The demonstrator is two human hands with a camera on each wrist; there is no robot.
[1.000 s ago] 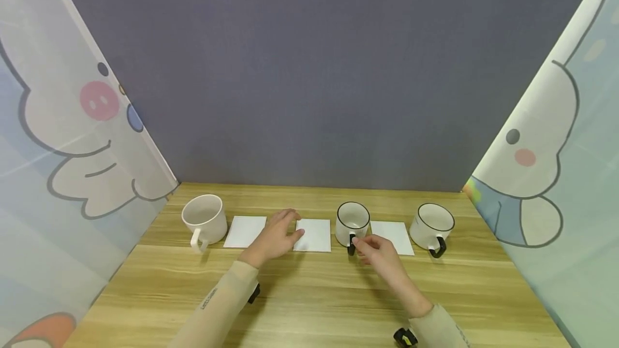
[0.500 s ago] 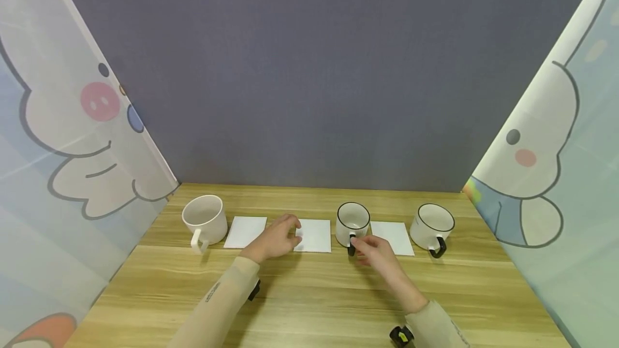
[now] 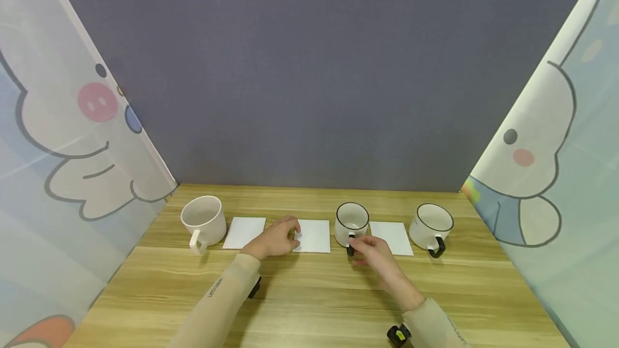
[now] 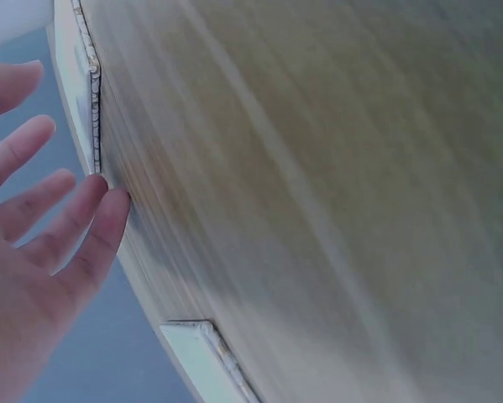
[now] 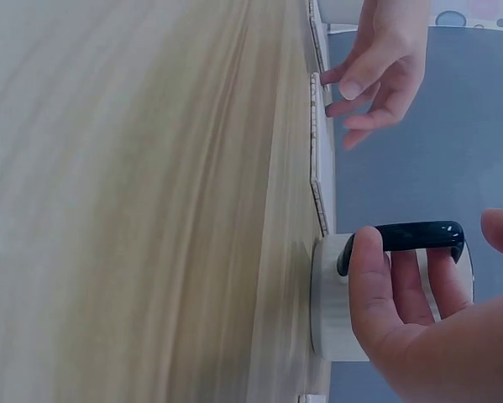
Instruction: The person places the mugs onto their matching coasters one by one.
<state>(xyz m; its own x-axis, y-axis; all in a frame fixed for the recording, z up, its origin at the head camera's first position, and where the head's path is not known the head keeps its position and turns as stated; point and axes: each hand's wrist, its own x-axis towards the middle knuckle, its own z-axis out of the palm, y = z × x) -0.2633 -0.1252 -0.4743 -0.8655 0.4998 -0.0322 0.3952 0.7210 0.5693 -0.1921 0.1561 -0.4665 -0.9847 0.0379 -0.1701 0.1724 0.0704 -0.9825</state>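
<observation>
In the head view, my right hand (image 3: 374, 254) grips the black handle (image 3: 351, 247) of a white mug with a black rim (image 3: 351, 218). The right wrist view has the fingers (image 5: 406, 290) hooked round that handle (image 5: 419, 235), and the mug stands upright on the table. My left hand (image 3: 275, 238) hovers at the left edge of the middle white square card (image 3: 313, 236), its fingers bent a little and holding nothing. Spread fingers (image 4: 33, 159) show in the left wrist view, the fingertips close to the thick, ridged edge of a card (image 4: 83, 92).
A wide white mug (image 3: 204, 222) stands at the far left of the wooden table (image 3: 319, 299), and another black-rimmed mug (image 3: 432, 227) at the right. Further square cards lie left (image 3: 244, 232) and right (image 3: 391, 238) of the middle one. A grey panel (image 3: 309, 79) closes off the back.
My left hand's fingers and thumb have drawn in slightly, off the middle card's surface toward its left edge. The right forearm has shifted a little left; its grip and the mugs stay in place.
</observation>
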